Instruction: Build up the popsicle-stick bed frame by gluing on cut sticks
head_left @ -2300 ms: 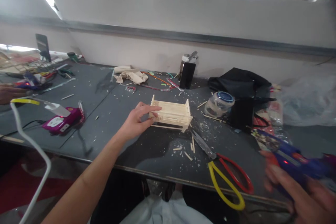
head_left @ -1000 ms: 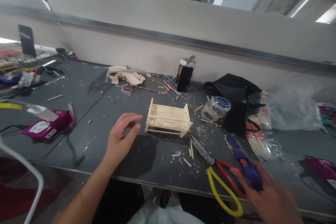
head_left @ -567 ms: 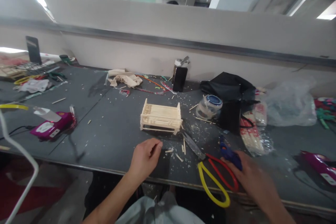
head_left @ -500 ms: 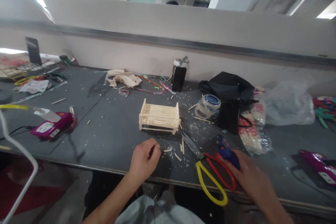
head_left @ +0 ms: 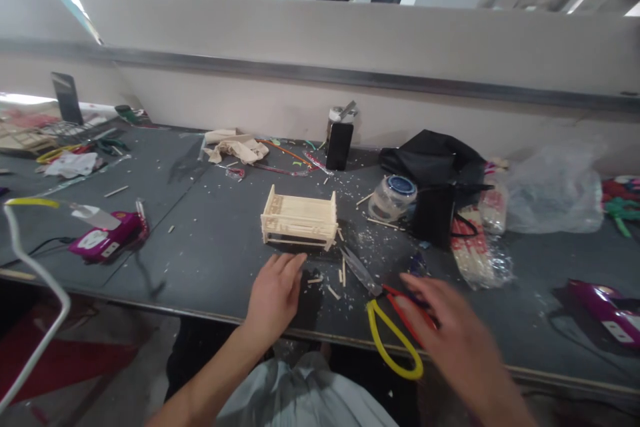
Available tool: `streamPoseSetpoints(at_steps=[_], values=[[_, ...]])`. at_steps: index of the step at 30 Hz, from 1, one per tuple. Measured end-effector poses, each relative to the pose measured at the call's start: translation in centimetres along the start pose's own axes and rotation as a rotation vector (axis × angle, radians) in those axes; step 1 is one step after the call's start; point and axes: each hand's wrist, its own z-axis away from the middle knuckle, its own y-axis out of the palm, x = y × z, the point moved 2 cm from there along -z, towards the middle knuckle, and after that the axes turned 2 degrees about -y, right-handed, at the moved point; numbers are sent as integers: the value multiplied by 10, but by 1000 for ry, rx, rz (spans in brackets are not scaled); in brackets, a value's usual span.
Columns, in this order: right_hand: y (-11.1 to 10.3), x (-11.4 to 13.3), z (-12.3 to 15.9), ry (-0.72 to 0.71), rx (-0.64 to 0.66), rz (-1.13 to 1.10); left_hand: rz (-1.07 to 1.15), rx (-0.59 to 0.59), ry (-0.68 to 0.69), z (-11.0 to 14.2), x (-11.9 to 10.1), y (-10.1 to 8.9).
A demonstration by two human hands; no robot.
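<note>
A small bed-like model built of pale wooden sticks (head_left: 300, 217) stands on the dark table. Just in front of it is my left hand (head_left: 277, 287), palm down, fingers loosely stretched forward, apart from the model and with nothing visible in them. My right hand (head_left: 440, 320), blurred by motion, hovers over the red handle of a pair of scissors (head_left: 365, 273), fingers apart. The scissors' yellow handle loop reaches over the table edge and their blades point at the model. Beyond my right fingers lies a dark blue tool (head_left: 419, 264), mostly hidden by the hand.
Stick offcuts (head_left: 334, 292) and white crumbs lie around the scissors. Behind them stand a clear jar with a blue lid (head_left: 395, 197), a black bag (head_left: 435, 157), wrapped stick bundles (head_left: 473, 247) and a phone (head_left: 340, 147). Purple power strips (head_left: 107, 237) sit at both sides.
My right hand has let go of the blue tool, which stays on the table, and moved left over the scissors. My left hand's fingers have straightened forward.
</note>
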Motion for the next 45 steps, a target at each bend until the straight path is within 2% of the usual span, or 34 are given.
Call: streamPoseSetpoints(at_steps=[4, 7, 9, 14, 18, 22, 26, 30, 32, 36, 41, 45], values=[[44, 64, -22, -173, 135, -74, -55, 110, 103, -11, -8, 13], [68, 86, -32, -204, 223, -13, -37, 198, 122, -4, -6, 17], [73, 92, -34, -208, 243, -12, -24, 199, 105, 1, -2, 14], [53, 83, -27, -159, 125, -157, 132, 108, -30, 3, 7, 4], [37, 65, -21, 37, 99, -361, 297, 83, -140, -1, 5, 1], [44, 66, -23, 251, 168, -639, 389, 46, -207, -5, -2, 1], [57, 80, -35, 311, 203, -852, 452, 75, -183, -8, -8, 3], [55, 81, -45, 406, 212, -923, 405, 70, -211, -7, 4, -4], [51, 77, -45, 511, 189, -992, 302, 29, -187, -8, 14, -11], [50, 75, -38, 646, 197, -1166, 225, 43, 7, -9, 16, -19], [63, 87, -32, 636, 263, -1171, 297, 108, 101, -8, -7, -10], [67, 86, -32, 592, 291, -1037, 275, 105, 184, -9, -11, -4]])
